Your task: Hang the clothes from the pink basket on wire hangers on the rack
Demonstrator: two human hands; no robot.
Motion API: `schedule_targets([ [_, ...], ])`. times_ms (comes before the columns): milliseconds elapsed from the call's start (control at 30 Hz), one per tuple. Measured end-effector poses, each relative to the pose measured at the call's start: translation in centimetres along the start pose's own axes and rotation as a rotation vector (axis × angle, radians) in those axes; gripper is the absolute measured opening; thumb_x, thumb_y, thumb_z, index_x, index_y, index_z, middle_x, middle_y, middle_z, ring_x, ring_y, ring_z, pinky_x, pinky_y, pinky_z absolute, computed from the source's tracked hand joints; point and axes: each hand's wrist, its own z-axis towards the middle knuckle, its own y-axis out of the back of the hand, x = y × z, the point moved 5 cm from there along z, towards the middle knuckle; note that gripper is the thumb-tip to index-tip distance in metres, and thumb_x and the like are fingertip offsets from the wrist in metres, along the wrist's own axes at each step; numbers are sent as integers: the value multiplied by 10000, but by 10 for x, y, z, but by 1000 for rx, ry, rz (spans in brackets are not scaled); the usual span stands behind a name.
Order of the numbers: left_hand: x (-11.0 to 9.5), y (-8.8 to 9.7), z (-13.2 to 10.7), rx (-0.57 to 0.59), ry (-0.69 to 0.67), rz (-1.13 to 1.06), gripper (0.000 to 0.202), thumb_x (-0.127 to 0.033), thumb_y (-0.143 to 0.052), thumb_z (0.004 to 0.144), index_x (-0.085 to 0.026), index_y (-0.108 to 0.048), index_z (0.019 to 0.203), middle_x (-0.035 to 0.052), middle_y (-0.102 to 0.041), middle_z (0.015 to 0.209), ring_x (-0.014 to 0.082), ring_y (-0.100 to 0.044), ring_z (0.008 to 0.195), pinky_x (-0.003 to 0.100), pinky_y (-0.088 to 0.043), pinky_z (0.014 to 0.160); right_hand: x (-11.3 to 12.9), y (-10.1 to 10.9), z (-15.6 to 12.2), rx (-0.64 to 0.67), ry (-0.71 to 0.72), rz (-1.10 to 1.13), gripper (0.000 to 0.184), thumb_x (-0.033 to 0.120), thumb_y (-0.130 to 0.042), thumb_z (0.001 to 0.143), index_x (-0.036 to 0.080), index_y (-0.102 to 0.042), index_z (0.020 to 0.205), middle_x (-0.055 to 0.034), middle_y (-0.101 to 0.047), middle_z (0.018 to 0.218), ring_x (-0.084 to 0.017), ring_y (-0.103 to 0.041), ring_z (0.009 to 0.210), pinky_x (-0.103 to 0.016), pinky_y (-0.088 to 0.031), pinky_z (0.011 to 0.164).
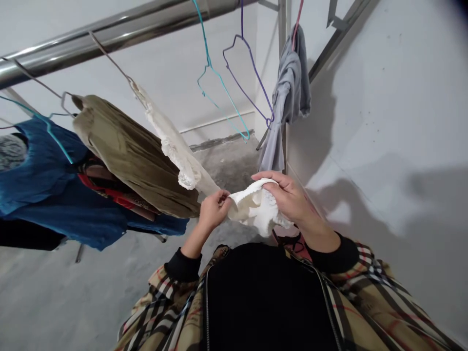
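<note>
A white lace garment [175, 146] hangs from a wire hanger on the metal rail [109, 34] and runs down to my hands. My left hand [214, 210] pinches its lower edge with closed fingers. My right hand [288, 195] is closed over the bunched white lace [256, 209] just to the right. Both hands are close together in front of my chest.
On the rail to the left hang an olive garment [135, 156] and a blue garment [47, 180]. Empty teal [219, 83] and purple [252, 73] hangers hang further along, then a grey garment [288, 97]. A white wall [383, 122] stands close on the right; the floor is bare concrete [73, 292].
</note>
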Motion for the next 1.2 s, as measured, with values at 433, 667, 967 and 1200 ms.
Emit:
schedule_targets([
  [433, -32, -51, -6, 126, -158, -528, 491, -445, -691, 795, -168, -517, 1162, 80, -633, 1007, 153, -590, 848, 279, -476, 766, 7, -9, 10, -121, 78, 31, 239, 265, -508, 872, 244, -670, 1046, 49, -464, 612, -75, -370, 493, -212, -306, 470],
  [667, -36, -49, 6, 121, -156, -644, 343, -462, -599, 856, -156, -583, 1010, 48, -653, 874, 137, -595, 744, 258, -476, 700, 3, -9, 9, -147, 67, 27, 252, 294, -512, 870, 240, -664, 1063, 43, -482, 630, -79, -392, 500, -210, -323, 465],
  [967, -47, -38, 13, 58, -252, -524, 261, -352, -562, 883, -171, -567, 1071, 34, -644, 875, 119, -573, 711, 240, -461, 676, 9, -15, 8, -137, 101, -60, 247, 240, -532, 841, 217, -692, 1028, 20, -586, 736, -86, -484, 608, -213, -386, 548],
  [1200, -53, -38, 10, 65, -247, -315, 218, -276, -583, 837, -179, -587, 1033, -7, -629, 736, 120, -564, 617, 233, -420, 599, 11, -29, 2, -110, 104, -125, 249, 208, -513, 831, 203, -701, 994, 0, -651, 838, -100, -551, 698, -236, -437, 640],
])
